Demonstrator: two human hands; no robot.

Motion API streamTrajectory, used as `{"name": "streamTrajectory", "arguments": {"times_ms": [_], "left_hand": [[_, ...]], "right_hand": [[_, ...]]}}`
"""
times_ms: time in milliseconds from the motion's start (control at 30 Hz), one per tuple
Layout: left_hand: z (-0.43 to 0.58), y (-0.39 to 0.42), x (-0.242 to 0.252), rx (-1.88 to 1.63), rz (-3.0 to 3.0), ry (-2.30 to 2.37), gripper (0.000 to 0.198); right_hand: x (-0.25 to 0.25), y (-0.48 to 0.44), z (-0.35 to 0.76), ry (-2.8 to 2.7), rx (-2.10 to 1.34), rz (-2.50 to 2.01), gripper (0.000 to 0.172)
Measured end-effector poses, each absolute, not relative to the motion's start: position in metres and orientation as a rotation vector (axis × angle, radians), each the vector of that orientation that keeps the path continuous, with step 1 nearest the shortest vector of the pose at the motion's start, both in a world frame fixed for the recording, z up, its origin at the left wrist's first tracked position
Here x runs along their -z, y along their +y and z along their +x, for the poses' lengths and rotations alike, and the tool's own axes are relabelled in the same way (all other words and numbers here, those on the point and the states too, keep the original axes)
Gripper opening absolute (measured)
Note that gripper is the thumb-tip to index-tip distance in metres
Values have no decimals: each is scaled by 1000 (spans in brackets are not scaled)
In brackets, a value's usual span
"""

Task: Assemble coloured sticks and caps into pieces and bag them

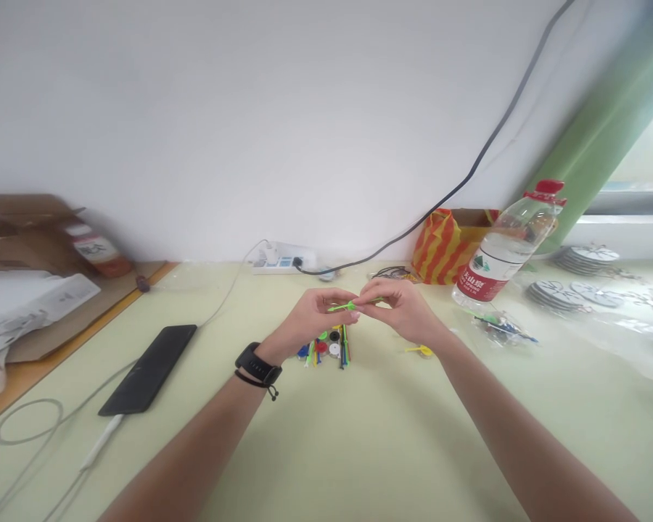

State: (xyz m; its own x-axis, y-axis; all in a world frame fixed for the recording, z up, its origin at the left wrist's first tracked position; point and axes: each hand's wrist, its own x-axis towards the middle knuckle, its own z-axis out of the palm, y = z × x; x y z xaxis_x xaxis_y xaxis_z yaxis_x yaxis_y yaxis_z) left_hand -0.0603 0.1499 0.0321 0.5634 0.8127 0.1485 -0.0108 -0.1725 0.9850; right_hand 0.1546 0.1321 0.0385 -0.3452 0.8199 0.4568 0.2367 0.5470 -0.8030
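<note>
1. Far left: cardboard box (27, 225) with a white bag (27, 297) in front of it, both at the table edge.
2. Black phone (149, 368) flat on the pale table (359, 449), screen dark. A white cable (95, 444) is plugged into its near end.
3. White power strip (283, 259) against the wall, with a black cable (468, 174) running up and to the right.
4. Left hand (310, 319), black watch (258, 365) on the wrist. Thumb and fingertips are pinched on the left end of a green plastic stick (344, 307).
5. The stick is held above the table at centre, roughly level, between both hands.
6. Right hand (405, 312): fingers curled, pinching the stick's right end. The two hands' fingertips are nearly touching.
7. Directly below the hands is a small pile of coloured sticks and round pieces (326, 348) on the table.
8. One yellow piece (421, 351) lies just beside the right wrist.
9. Further right: a striped orange-yellow bag (438, 254), then a water bottle (500, 250) with a red cap, tilted.
10. A clear packet of parts (500, 326) lies in front of the bottle. Stacks of grey discs (555, 296) are at far right.
</note>
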Motion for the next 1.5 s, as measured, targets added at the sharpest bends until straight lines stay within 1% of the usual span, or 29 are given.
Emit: {"name": "streamTrajectory", "arguments": {"times_ms": [233, 367, 600, 700, 900, 1100, 1333, 1500], "left_hand": [[-63, 149, -37, -819, 1535, 683, 40], [-63, 150, -38, -840, 1517, 650, 41], [-65, 150, -39, -888, 1506, 657, 39], [-66, 151, -37, -915, 1496, 664, 39], [-64, 151, -37, -928, 1503, 683, 39], [-67, 149, -43, -967, 1572, 693, 39], [-67, 144, -46, -949, 1611, 655, 35], [-67, 141, -45, -883, 1620, 611, 32]], "right_hand": [[-45, 129, 156, -1862, -822, -869, 17], [-51, 124, 158, -1860, -914, -898, 20], [-51, 123, 159, -1787, -1018, -929, 16], [-48, 127, 162, -1766, -1017, -939, 16], [-46, 131, 168, -1780, -894, -931, 18], [-51, 132, 174, -1727, -997, -922, 24], [-50, 133, 176, -1673, -1094, -918, 20], [-49, 133, 177, -1684, -1138, -926, 20]]}}
